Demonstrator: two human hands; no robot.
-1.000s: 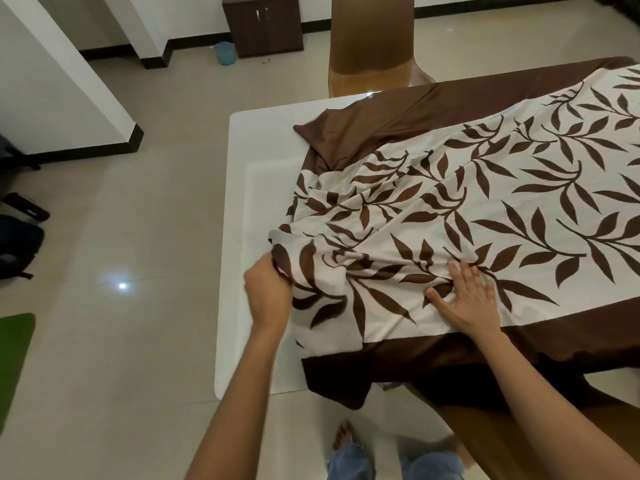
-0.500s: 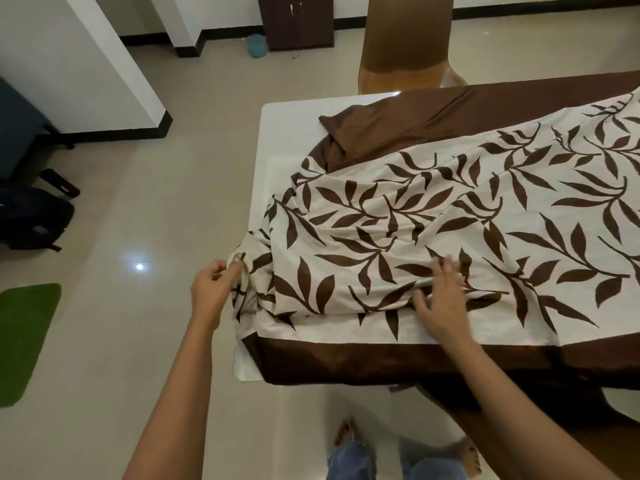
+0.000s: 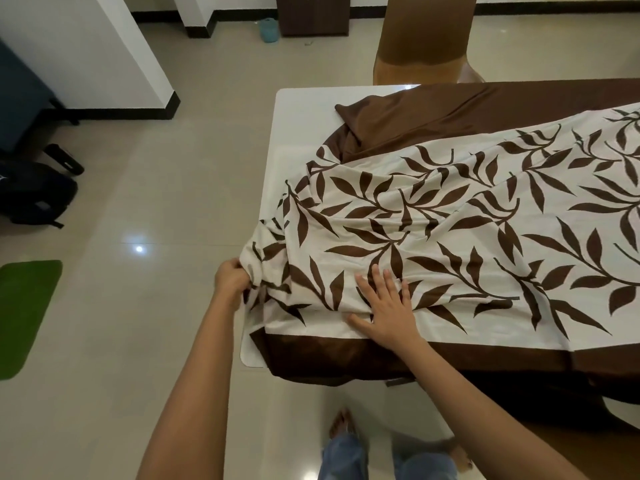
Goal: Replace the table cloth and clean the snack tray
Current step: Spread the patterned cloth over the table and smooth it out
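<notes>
Centrally, the table cloth [image 3: 450, 230], cream with brown leaves and a brown border, is spread over the white table [image 3: 294, 133] across the middle and right of the frame; it is rumpled toward the table's left end, and 1 brown corner is folded back at the upper middle, so a strip of bare tabletop is left showing along the left edge. The left hand [image 3: 230, 280] is seen at the lower middle-left, at the table's left edge; its fingers are curled round a bunched fold of the cloth, which is gripped there. The right hand [image 3: 388, 306] is laid flat on the cloth near the front border, just right of the left hand; its fingers are straight and spread, pressed on the fabric, and nothing is gripped by it. 1 chair [image 3: 422, 39] in a tan cover is set at the table's far side, at the top; a green mat [image 3: 24, 313] lies at the left edge and a dark bag [image 3: 31, 192] at the upper left; 2 feet and blue jeans are visible at the bottom.
</notes>
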